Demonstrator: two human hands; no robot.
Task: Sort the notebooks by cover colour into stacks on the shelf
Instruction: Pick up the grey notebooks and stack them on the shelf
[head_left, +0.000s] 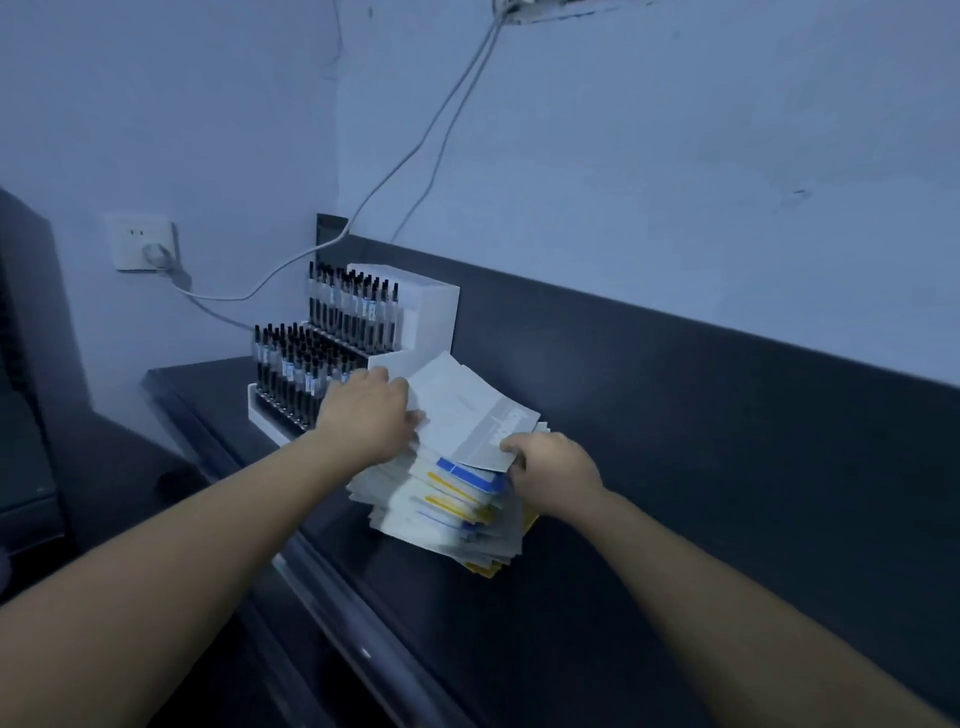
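Nothing is legible from where I stand: the print on the top notebook (467, 410) and the pen labels (310, 370) are too blurred.

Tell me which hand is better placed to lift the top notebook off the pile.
The right hand: it pinches the raised near corner of the top notebook, and bare shelf lies beside it. The left hand is crowded by the pen rack.

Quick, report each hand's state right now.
Left hand: grips the left edge of the top notebook.
Right hand: pinches that notebook's near corner.
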